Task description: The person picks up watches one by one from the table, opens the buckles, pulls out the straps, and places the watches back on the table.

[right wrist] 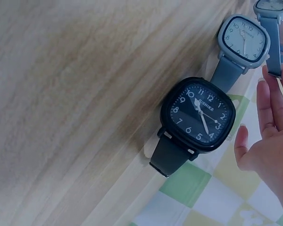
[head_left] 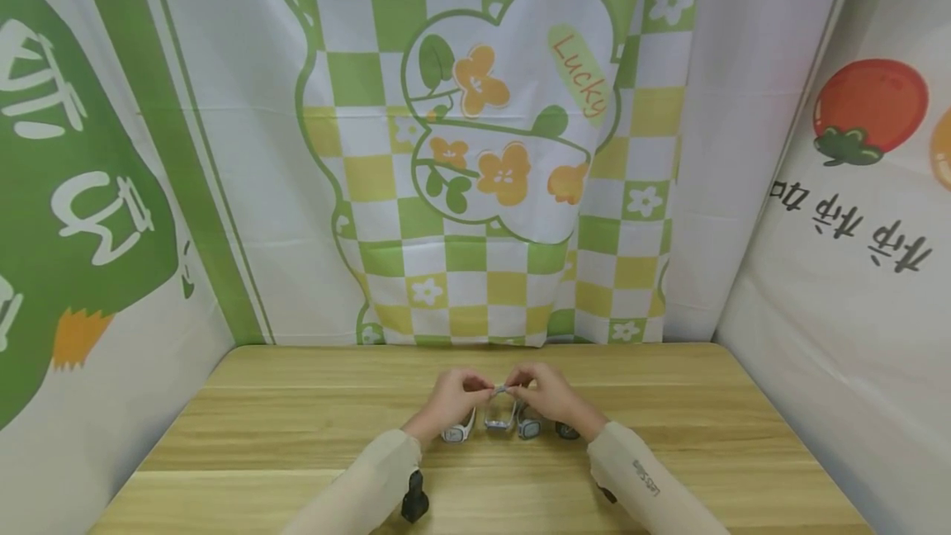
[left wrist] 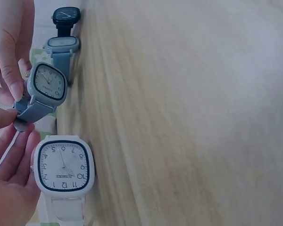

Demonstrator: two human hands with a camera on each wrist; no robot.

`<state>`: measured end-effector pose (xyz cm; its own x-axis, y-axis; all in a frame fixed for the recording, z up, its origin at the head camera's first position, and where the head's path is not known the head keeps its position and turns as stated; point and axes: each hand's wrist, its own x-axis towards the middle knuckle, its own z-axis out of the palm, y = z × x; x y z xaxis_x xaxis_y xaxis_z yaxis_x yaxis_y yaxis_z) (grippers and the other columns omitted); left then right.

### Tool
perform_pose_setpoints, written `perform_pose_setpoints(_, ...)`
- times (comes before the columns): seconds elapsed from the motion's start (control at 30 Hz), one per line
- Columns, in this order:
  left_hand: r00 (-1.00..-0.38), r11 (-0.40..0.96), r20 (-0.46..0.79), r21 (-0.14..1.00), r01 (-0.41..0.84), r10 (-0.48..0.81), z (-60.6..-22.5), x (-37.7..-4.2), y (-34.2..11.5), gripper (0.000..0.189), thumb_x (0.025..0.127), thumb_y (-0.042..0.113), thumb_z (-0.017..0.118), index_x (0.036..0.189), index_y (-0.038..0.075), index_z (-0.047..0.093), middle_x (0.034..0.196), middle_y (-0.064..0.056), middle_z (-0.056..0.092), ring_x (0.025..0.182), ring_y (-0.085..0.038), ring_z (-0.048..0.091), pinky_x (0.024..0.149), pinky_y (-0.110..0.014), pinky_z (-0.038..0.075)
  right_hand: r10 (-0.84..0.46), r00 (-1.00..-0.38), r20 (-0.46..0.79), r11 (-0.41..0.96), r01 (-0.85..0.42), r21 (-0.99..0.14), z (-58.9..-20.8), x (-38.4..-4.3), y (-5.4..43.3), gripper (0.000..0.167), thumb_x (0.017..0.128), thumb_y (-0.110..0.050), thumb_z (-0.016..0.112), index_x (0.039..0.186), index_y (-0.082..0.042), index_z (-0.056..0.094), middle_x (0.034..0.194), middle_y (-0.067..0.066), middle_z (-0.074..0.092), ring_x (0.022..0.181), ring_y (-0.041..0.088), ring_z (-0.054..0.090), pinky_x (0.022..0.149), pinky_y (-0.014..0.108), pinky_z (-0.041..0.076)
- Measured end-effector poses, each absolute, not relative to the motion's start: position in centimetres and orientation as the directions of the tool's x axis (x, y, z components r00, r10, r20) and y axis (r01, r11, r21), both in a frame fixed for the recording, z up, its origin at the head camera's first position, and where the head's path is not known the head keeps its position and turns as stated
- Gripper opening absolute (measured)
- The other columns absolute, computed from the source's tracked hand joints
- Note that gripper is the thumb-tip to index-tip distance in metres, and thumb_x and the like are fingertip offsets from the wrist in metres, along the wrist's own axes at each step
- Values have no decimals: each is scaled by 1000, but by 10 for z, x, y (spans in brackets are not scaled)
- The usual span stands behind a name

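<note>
Both hands meet over the table at a square-faced watch (head_left: 499, 423) with a grey-blue strap. In the left wrist view, the thumb and fingers of my left hand (left wrist: 14, 174) pinch one part of the strap (left wrist: 35, 112). From above, my right hand (left wrist: 12, 42) pinches the strap by its ends, close to the left fingertips. This watch's pale face (left wrist: 48, 81) is tilted. A white watch (left wrist: 63, 165) stands beside the left hand. Next to the right hand are another grey-blue watch (right wrist: 244, 38) and a black watch (right wrist: 198, 115). Fingers partly hide the strap ends.
The watches stand in a row on the wooden table (head_left: 297, 428). A black device (head_left: 414, 498) is at the left sleeve, and a dark piece (head_left: 607, 494) shows at the right one. A checked curtain (head_left: 475, 295) hangs behind the table's far edge.
</note>
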<state>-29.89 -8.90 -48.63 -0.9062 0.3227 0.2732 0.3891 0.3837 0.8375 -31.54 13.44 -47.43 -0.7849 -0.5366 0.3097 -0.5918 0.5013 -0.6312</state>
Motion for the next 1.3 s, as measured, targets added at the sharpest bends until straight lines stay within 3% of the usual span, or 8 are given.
perform_pose_setpoints(0.3, -940, 256, 180, 932, 257, 290, -483, -302, -87, 19, 95, 5, 73, 105, -11, 74, 94, -20, 78, 83, -20, 74, 74, -31, 63, -516, -775, 364, 463, -610, -643, -469, -315, 136, 5, 99, -3, 71, 97, -2, 75, 95, 9, 77, 87, 19, 72, 84, 33, 59)
perform_pose_setpoints(0.6, -928, 164, 121, 968, 188, 352, -480, -298, -89, 26, 100, 5, 68, 111, -19, 70, 101, -32, 75, 87, -21, 75, 83, -45, 64, -511, -774, 374, 361, -588, -724, -468, -310, 136, 4, 98, 2, 70, 100, 4, 73, 101, 20, 75, 87, 31, 76, 74, 23, 59)
perform_pose_setpoints(0.8, -936, 147, 113, 974, 170, 332, -480, -295, -87, 26, 99, 5, 70, 111, -17, 71, 102, -30, 75, 89, -21, 74, 82, -39, 64, -500, -781, 375, 316, -567, -760, -469, -308, 136, 6, 98, 2, 71, 101, 6, 73, 102, 23, 75, 87, 40, 76, 73, 24, 59)
perform_pose_setpoints(0.97, -943, 149, 98, 977, 151, 317, -478, -291, -86, 23, 99, 6, 70, 110, -14, 71, 104, -28, 75, 90, -19, 74, 81, -36, 64, -490, -793, 362, 320, -550, -772, -469, -306, 137, 8, 99, 1, 70, 105, 5, 73, 107, 23, 74, 93, 38, 76, 76, 25, 59)
perform_pose_setpoints(1.3, -943, 172, 109, 970, 170, 315, -476, -288, -86, 21, 99, 8, 71, 108, -11, 72, 104, -31, 74, 94, -31, 74, 86, -48, 63, -500, -793, 347, 332, -546, -769, -467, -305, 139, 15, 100, -2, 70, 112, 7, 73, 110, 23, 74, 99, 37, 74, 82, 27, 60)
